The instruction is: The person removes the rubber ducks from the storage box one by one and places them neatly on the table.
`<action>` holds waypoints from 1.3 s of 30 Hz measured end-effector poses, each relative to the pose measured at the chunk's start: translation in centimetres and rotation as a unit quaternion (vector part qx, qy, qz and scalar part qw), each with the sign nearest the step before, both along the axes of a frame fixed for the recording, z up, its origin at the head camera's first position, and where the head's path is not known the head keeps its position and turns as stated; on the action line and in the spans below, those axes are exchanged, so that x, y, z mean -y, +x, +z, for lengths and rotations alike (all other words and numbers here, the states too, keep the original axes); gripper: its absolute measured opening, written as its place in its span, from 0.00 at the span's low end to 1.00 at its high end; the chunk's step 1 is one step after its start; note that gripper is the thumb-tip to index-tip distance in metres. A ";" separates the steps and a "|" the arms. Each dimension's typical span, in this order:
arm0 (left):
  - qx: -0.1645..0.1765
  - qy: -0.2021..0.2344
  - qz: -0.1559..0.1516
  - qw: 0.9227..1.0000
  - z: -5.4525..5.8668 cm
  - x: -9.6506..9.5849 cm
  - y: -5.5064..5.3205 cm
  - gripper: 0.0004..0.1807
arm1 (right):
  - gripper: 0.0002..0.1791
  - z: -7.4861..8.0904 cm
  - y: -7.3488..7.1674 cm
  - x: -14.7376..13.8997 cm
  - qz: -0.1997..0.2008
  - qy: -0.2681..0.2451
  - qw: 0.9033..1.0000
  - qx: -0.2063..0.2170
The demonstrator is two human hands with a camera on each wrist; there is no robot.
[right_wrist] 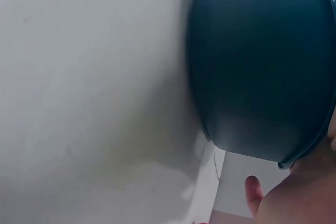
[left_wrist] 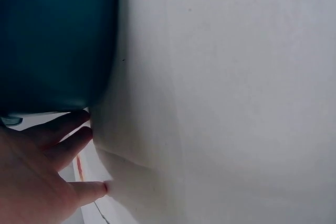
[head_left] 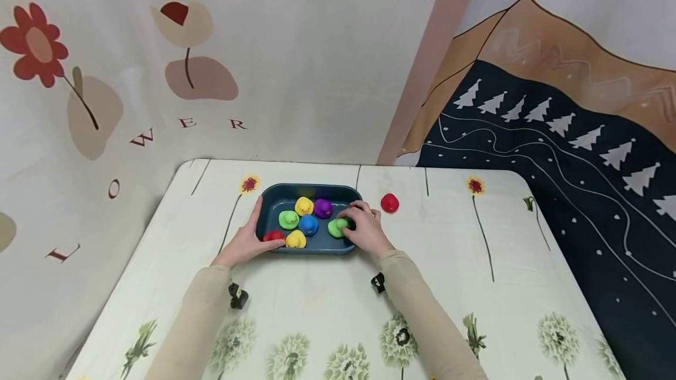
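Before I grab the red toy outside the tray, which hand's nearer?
The right hand, just left of the red toy; the left hand is farther left, across the tray.

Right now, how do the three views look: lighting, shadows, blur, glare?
Head: bright, fairly even light, ducks clear enough to separate by colour; left wrist: dimmer and greyish, tray wall dark, soft shadow on the tablecloth beside it; right wrist: also dim, soft detail, broad diffuse shadow next to the tray, faint sheen on its wall, no harsh glare.
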State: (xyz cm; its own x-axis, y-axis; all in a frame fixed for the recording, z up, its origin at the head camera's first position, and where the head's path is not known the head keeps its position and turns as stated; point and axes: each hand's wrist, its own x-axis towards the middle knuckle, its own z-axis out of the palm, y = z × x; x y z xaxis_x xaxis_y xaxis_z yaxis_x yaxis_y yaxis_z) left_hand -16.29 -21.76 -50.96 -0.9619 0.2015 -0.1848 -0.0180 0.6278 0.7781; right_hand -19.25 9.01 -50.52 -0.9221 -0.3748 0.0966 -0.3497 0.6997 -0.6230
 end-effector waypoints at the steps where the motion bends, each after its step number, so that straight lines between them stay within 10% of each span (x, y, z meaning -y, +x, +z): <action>1: -0.001 0.000 0.000 1.000 0.0 0.0 0.0 0.65 | 0.11 0.0 0.0 0.0 0.000 -0.003 1.000 -0.001; 27: 0.003 0.000 0.007 1.000 -0.2 0.3 0.4 0.65 | 0.13 1.4 0.9 -0.2 -0.024 -0.085 0.996 -0.004; 39: 0.000 0.000 0.005 1.000 -0.2 0.1 0.0 0.65 | 0.13 2.4 1.9 -1.8 -0.048 -0.195 0.980 0.001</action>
State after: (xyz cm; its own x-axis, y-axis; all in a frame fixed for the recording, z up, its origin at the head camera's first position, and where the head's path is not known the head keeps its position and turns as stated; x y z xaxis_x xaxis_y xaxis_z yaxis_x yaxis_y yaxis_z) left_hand -16.26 -21.81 -51.17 -0.9640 0.1913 -0.1849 -0.0248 0.6274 0.7783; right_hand -17.32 10.77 -48.14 -0.9513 -0.2217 0.2143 -0.2934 0.4372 -0.8502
